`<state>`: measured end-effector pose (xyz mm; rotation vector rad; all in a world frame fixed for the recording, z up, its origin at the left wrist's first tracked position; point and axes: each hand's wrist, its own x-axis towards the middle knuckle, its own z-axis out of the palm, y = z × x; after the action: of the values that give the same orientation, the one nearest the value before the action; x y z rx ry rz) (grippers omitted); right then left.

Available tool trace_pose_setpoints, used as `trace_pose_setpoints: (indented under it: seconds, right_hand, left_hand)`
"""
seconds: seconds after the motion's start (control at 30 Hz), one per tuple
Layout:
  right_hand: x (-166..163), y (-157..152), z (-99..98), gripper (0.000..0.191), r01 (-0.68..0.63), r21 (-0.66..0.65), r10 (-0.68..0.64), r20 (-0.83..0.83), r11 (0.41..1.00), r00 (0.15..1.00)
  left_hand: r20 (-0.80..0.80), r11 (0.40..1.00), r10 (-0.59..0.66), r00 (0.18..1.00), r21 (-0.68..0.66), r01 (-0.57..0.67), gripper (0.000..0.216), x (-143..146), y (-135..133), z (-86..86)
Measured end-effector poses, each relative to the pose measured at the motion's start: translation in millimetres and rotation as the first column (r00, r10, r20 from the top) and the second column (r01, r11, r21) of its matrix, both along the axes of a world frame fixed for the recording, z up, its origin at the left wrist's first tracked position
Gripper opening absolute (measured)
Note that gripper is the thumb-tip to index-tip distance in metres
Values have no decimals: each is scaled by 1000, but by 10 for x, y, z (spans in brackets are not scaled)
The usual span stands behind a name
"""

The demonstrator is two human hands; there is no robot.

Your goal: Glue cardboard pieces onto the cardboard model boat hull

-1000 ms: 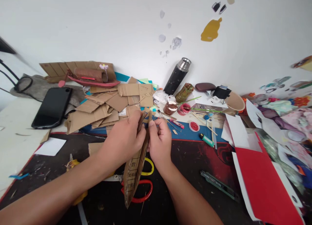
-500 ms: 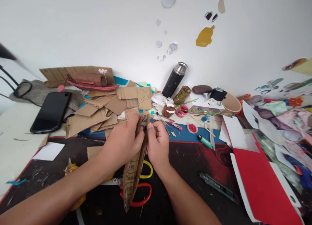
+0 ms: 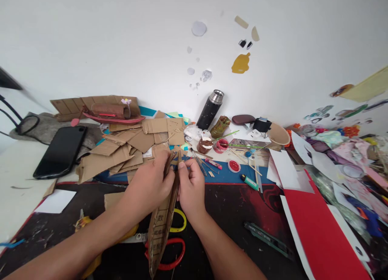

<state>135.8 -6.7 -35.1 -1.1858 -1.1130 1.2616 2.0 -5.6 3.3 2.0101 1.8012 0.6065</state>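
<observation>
A long, narrow cardboard boat hull (image 3: 160, 227) with printed characters slants over the dark mat, its pointed end toward me. My left hand (image 3: 154, 177) is closed around the left wall of its far end. With thumb and fingers, my right hand (image 3: 190, 185) pinches the right wall at the same end. Part of that far end is hidden by my fingers. Beneath the hull lie scissors with a red handle loop (image 3: 174, 253), and a yellow handle loop (image 3: 180, 220) shows just beyond it. A finished red-brown model boat (image 3: 112, 114) stands at the back left.
Cardboard scraps (image 3: 121, 146) are piled at the left, beside a black phone (image 3: 60, 150). Behind stand a black thermos (image 3: 210, 110) and open paint jars (image 3: 205, 145). A utility knife (image 3: 268, 239) and red card (image 3: 327, 231) lie to the right.
The camera view has tilted up a little, so the table things sit lower in the picture. Both hands keep their hold on the cardboard hull, with little other visible movement.
</observation>
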Motion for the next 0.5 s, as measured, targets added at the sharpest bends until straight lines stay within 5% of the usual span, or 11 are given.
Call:
trace_pose_setpoints:
  seconds: [0.5]
  right_hand:
    - [-30, -21, -4, 38, 2, 22, -1, -36, 1000, 999]
  left_hand:
    - [-39, 1000, -24, 999, 9, 25, 23, -21, -18, 29]
